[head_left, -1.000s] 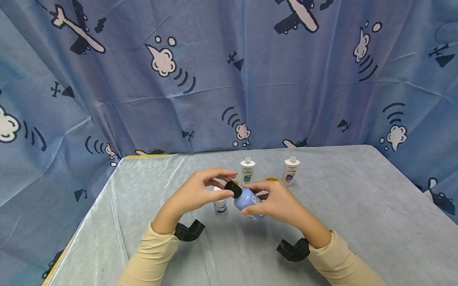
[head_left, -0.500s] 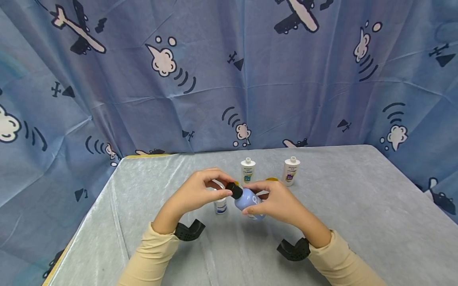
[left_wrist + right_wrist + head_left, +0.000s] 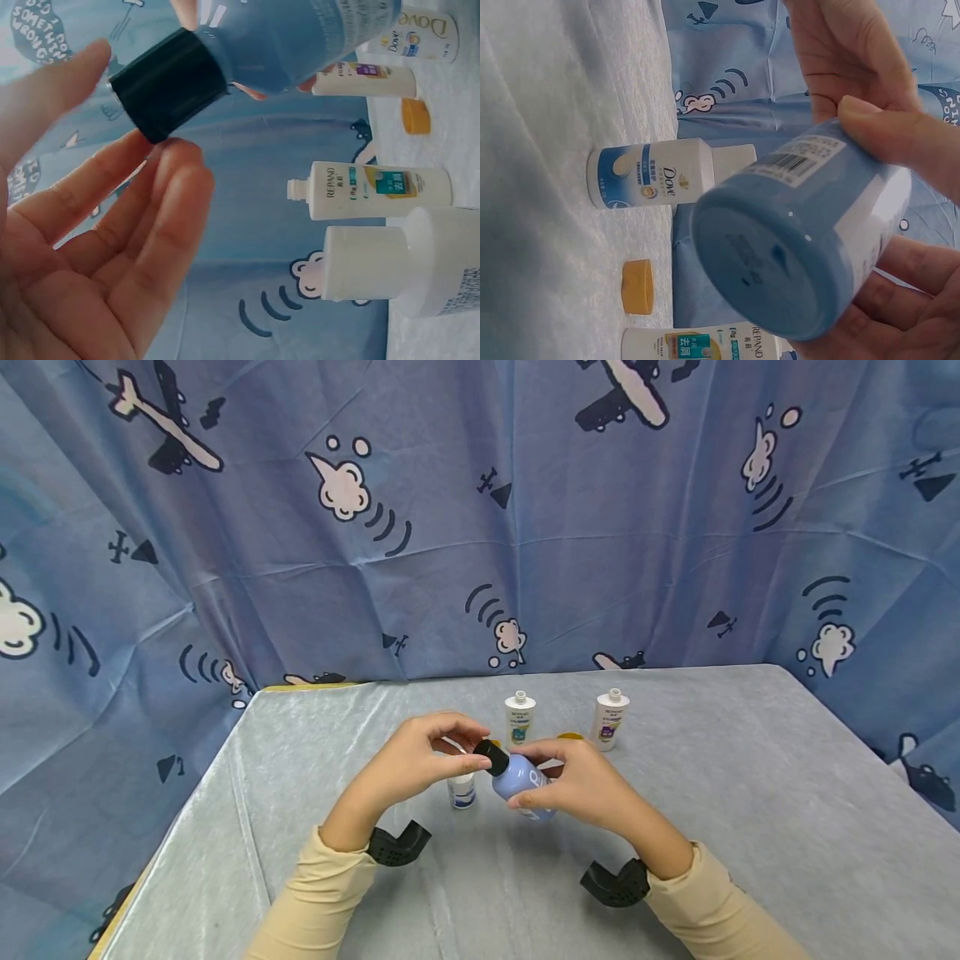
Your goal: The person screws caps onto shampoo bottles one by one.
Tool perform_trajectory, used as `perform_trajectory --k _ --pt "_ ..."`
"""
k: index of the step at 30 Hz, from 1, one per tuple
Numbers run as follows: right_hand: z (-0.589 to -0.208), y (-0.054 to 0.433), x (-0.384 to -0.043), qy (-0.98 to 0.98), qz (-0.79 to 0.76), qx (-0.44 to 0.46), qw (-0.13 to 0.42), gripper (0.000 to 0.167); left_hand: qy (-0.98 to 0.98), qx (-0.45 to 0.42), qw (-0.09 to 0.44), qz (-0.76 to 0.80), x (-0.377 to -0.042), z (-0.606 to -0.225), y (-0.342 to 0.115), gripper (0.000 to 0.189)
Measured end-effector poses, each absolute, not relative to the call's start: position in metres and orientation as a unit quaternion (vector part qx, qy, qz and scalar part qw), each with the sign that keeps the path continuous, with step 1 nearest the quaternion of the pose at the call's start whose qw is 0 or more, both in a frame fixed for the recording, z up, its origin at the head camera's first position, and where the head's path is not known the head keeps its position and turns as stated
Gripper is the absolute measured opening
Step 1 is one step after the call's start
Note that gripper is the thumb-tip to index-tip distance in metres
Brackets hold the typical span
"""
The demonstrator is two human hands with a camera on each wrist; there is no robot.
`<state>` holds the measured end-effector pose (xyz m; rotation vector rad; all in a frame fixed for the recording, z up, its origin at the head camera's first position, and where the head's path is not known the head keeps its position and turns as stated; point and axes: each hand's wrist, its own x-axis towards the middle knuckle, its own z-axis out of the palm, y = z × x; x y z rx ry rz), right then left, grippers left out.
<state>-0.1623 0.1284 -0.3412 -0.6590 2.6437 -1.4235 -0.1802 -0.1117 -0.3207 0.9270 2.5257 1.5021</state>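
A light blue plastic bottle (image 3: 516, 782) with a black cap (image 3: 169, 84) is held tilted above the table, its capped end towards the left. My right hand (image 3: 583, 779) grips the bottle's body between thumb and fingers; its base and barcode label face the right wrist view. My left hand (image 3: 420, 757) is loosely bent around the cap. In the left wrist view the fingertips (image 3: 180, 154) are at the cap's lower edge, while the thumb stands slightly off its other side. Behind the left hand, a white Dove bottle (image 3: 652, 175) stands upright on the table, partly hidden.
Two uncapped white Repand bottles, one with a teal label (image 3: 519, 720) and one with a purple label (image 3: 610, 720), stand farther back. Yellow caps (image 3: 570, 737) lie near them. Another Dove bottle (image 3: 427, 36) shows in the left wrist view. A patterned curtain (image 3: 450, 527) hangs behind the table.
The left fingers drew in over the cap half a second ago and have now spread slightly away from it. The right hand and blue bottle have hardly moved.
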Motion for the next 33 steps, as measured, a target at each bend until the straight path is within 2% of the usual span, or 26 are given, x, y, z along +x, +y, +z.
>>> perform_trajectory --k 5,14,18,24,33 --pt "-0.3410 0.1284 -0.1631 0.859 -0.464 -0.215 0.035 0.057 0.823 0.288 0.030 0.488 -0.1797 -0.3206 -0.1105 0.024" --pt "-0.3401 0.1291 -0.1638 0.861 -0.461 -0.213 0.039 0.059 0.796 0.350 0.037 0.492 -0.1798 -0.3211 -0.1133 0.034" --pt "-0.3413 0.1289 -0.1644 0.860 -0.462 -0.214 0.039 0.059 0.811 0.311 0.037 0.494 -0.1800 -0.3202 -0.1128 0.038" --pt "-0.3420 0.1294 -0.1648 0.857 -0.467 -0.216 0.040 0.060 0.833 0.268 0.033 0.484 -0.1824 -0.3221 -0.1104 0.022" --pt "-0.3408 0.1300 -0.1651 0.860 -0.460 -0.218 0.042 0.058 0.799 0.349 0.043 0.488 -0.1807 -0.3207 -0.1134 0.027"
